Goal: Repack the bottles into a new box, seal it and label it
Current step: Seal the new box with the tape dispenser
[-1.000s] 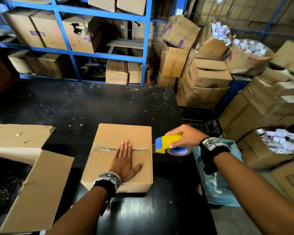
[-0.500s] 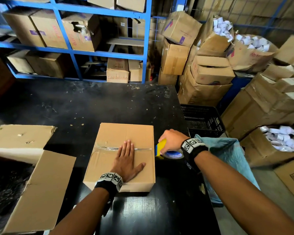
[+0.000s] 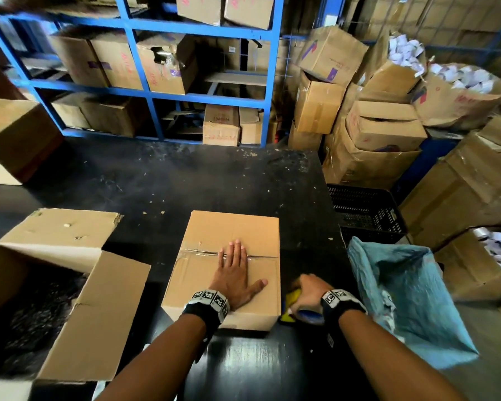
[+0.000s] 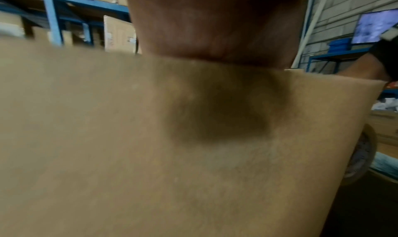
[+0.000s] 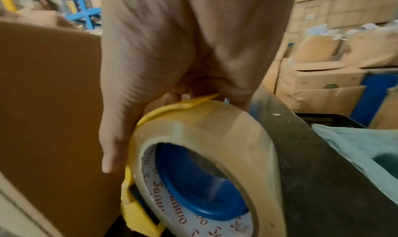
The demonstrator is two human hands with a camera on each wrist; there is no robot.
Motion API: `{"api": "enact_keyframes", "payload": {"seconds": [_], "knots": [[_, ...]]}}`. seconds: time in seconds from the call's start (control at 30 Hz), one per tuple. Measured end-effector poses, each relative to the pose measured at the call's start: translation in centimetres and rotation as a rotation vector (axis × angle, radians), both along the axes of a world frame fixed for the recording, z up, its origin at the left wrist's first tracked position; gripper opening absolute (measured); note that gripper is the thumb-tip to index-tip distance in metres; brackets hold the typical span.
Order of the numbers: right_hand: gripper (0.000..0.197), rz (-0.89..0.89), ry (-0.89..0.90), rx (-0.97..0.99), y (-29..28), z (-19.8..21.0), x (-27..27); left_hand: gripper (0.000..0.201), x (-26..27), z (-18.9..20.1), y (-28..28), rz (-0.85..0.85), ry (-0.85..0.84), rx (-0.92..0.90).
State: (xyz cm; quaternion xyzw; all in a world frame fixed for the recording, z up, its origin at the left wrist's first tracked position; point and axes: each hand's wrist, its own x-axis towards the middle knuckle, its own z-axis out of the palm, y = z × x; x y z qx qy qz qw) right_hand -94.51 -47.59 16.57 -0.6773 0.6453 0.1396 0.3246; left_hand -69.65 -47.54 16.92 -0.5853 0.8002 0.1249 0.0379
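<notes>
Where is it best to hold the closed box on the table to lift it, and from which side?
Judging by its shape, grip the closed box by its two short sides, low near the bottom edges, one hand coming from the left and one from the right. The left hand lies flat on top, which offers no edge to grasp, and the right hand holds the tape dispenser.

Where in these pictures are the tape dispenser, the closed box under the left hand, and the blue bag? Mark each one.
tape dispenser [image 5: 200, 155]: right wrist view, on the clear tape roll.
closed box [image 3: 232, 227]: head view, on its far top flap.
blue bag [image 3: 411, 299]: head view, on its inner wall.
</notes>
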Motion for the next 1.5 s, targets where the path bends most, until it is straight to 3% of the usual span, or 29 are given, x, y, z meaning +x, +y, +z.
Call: {"api": "enact_keyframes", "payload": {"seconds": [0.13, 0.33, 0.47, 0.6, 0.73, 1.03, 1.17, 1.37, 1.5], "knots": [[0.071, -0.041, -0.073, -0.028, 0.1, 1.1, -1.0, 0.1, -1.7, 0.6, -0.3, -0.006, 0.012, 0.028], [0.051, -0.063, -0.143, -0.025, 2.5, 0.8, -2.1, 0.063, -5.7, 1.4, -2.7, -0.249, -0.088, 0.122], [0.05, -0.085, -0.173, -0.038, 5.0, -0.1, -2.5, 0.051, -6.9, 2.1, -2.7, -0.218, -0.168, 0.172], [0.062, -0.15, -0.188, -0.052, 8.4, -1.1, -2.1, 0.055, -7.5, 2.7, -2.6, -0.225, -0.175, 0.246], [0.067, -0.228, -0.164, -0.115, 11.8, -1.8, -0.2, 0.072, -5.2, 2.6, -2.6, -0.291, -0.039, 0.209], [0.045, -0.366, -0.099, -0.311, 19.5, -4.1, 9.9, 0.11, 2.9, 0.2, 1.5, -0.417, -0.007, 0.088], [0.047, -0.416, -0.011, -0.361, 21.6, -5.4, 13.3, 0.102, 5.3, -0.6, 2.6, -0.46, -0.016, 0.023], [0.072, -0.511, -0.077, -0.158, 23.2, -5.4, 15.0, 0.094, 6.1, -0.8, 3.3, -0.476, -0.028, -0.052], [0.052, -0.592, -0.114, -0.202, 22.1, -3.8, 13.5, 0.093, 6.3, -1.0, 3.6, -0.465, -0.018, -0.111]]}}
